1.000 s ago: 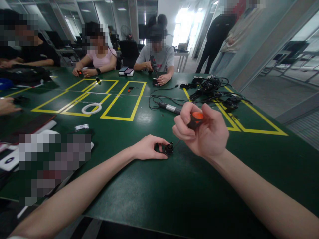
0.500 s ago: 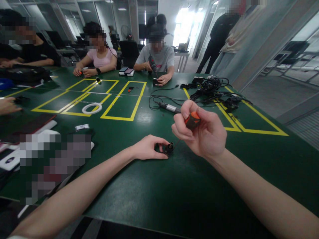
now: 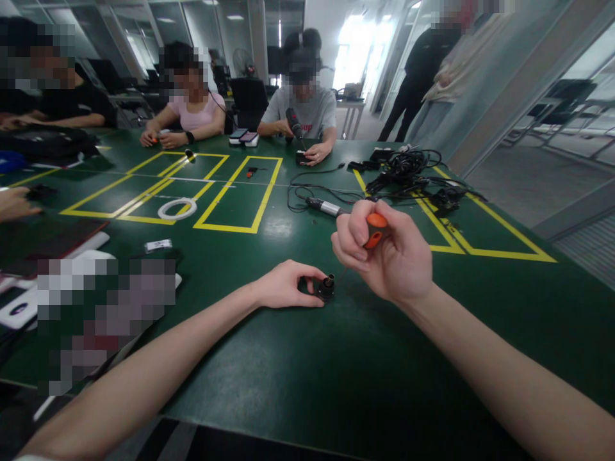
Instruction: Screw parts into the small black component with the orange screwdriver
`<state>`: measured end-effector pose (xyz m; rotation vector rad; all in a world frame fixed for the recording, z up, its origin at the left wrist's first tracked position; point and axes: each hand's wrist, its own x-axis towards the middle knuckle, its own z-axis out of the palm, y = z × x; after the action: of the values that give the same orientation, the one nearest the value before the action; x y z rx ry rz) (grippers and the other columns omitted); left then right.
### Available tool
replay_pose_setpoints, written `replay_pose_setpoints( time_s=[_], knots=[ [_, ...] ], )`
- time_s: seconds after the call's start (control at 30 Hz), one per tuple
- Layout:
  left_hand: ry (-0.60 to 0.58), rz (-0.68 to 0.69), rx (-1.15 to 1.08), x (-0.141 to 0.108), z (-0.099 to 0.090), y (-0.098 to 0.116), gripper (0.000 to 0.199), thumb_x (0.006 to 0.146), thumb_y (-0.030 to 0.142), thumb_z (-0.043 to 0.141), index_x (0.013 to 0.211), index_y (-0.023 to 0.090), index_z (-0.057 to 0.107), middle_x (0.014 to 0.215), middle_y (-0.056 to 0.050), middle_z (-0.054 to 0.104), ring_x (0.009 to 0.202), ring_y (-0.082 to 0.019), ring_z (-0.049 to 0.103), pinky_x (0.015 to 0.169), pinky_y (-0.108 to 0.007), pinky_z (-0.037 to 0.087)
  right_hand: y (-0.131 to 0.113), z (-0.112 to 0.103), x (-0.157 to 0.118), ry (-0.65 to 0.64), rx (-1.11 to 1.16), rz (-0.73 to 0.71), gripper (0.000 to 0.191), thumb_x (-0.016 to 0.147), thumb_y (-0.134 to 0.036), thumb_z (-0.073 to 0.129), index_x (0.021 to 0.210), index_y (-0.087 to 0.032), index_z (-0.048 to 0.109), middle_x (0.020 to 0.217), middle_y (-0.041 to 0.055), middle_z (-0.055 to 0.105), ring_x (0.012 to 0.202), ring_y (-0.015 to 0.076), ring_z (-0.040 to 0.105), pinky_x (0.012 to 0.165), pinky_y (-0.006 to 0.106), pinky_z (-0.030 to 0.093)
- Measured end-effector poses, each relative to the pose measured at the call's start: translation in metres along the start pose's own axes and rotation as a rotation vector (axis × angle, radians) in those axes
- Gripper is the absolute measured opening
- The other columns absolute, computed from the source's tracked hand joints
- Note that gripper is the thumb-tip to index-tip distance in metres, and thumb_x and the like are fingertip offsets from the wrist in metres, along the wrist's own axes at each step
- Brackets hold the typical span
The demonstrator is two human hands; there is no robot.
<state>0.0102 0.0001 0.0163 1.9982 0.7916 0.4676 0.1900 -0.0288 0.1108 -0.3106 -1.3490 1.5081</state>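
Against the left hand [image 3: 287, 286] sits a black part [image 3: 327, 291].

Desk [image 3: 269, 371], green: free strip along the near edge, bounded by left forearm [image 3: 187, 355] and right forearm [image 3: 500, 358]; further free surface right of the right forearm. Centre: black part [image 3: 327, 291], flanked by left hand [image 3: 288, 285]; approach from that side blocked. Above and right of it: right hand [image 3: 394, 262] with screwdriver [image 3: 377, 232], overhead access obstructed there. Passage low in front of the black part, free. Beyond right hand: silver-and-black rod [image 3: 329, 208], then cable heap [image 3: 408, 168], a snag. Far left of centre: white ring [image 3: 164, 210], flat, low. Near left: white device [image 3: 16, 315], barring that side.
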Motion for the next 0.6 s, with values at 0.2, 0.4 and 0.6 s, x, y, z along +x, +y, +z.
replay_pose_setpoints(
  time_s=[0.2, 0.4, 0.6],
  knots=[
    [-0.006, 0.003, 0.005, 0.0003, -0.0008, 0.0004, 0.033, 0.076, 0.030, 0.084, 0.105, 0.015, 0.078, 0.076, 0.003, 0.068, 0.069, -0.010, 0.058, 0.072, -0.022, 0.044, -0.0010, -0.0036, -0.0036, -0.054, 0.049, 0.020, 0.037, 0.095, -0.049, 0.052, 0.070, -0.022, 0.049, 0.050, -0.0082, 0.031, 0.042, 0.0074, 0.017, 0.041, 0.021, 0.020],
    [-0.006, 0.002, 0.003, -0.0002, -0.0003, -0.0002, 0.032, 0.076, 0.031, 0.084, 0.103, 0.015, 0.078, 0.076, 0.003, 0.068, 0.067, -0.010, 0.057, 0.070, -0.022, 0.043, 0.0001, -0.0051, -0.0048, -0.062, 0.067, 0.010, 0.020, 0.091, -0.039, 0.053, 0.081, -0.024, 0.048, 0.051, -0.0084, 0.037, 0.042, 0.0088, 0.022, 0.043, 0.021, 0.021],
    [-0.006, 0.014, 0.006, -0.0003, -0.0006, 0.0000, 0.034, 0.076, 0.030, 0.084, 0.107, 0.015, 0.078, 0.076, 0.003, 0.068, 0.068, -0.010, 0.058, 0.071, -0.022, 0.043, -0.0005, -0.0029, -0.0009, 0.002, -0.001, -0.057, 0.032, 0.094, -0.042, 0.056, 0.071, -0.021, 0.051, 0.057, -0.0038, 0.044, 0.046, 0.0102, 0.033, 0.043, 0.023, 0.027]
  ],
)
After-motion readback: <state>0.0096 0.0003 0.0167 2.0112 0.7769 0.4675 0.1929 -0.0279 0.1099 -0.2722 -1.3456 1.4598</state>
